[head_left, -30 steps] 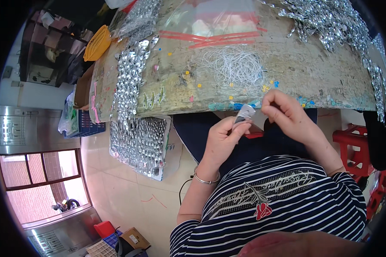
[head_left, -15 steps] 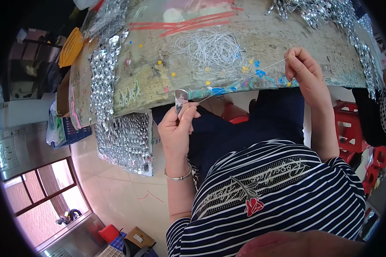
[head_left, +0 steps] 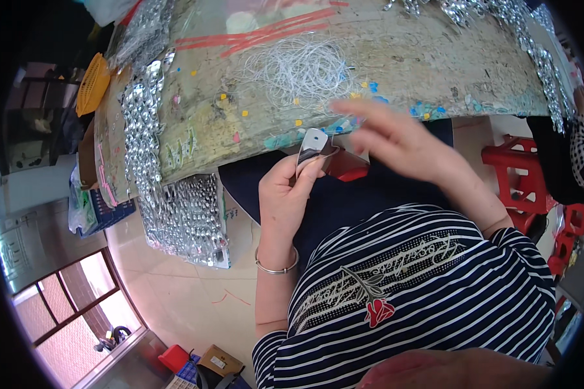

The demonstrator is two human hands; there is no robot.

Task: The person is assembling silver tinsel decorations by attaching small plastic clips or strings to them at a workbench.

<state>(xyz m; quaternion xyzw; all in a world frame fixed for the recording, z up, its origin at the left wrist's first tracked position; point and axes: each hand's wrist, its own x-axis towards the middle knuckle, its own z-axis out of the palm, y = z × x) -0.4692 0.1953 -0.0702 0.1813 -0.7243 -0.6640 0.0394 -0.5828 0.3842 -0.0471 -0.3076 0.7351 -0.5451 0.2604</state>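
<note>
My left hand (head_left: 284, 196) grips a small flat silver metal piece (head_left: 315, 139) between thumb and fingers. It stands upright just off the table's near edge, its rounded top pierced by a small hole. A thin pale cord (head_left: 334, 153) curves out beside it in a short loop. To the right, my right hand (head_left: 405, 146) is blurred by motion, its fingers stretched out and apart, with nothing visible in them. Beyond both hands, a loose tangle of white cord (head_left: 298, 70) lies on the worn table (head_left: 204, 123).
Strings of shiny silver pieces (head_left: 141, 133) hang over the table's left side, with more (head_left: 545, 78) at the far right. Packed silver pieces (head_left: 185, 220) hang below the left edge. A yellow basket (head_left: 93, 84) sits at left; red stools (head_left: 516, 172) stand at right.
My right hand has swept left and nearer my left hand, and no stretched cord shows between them now. My left hand and the metal piece have shifted slightly right in view.
</note>
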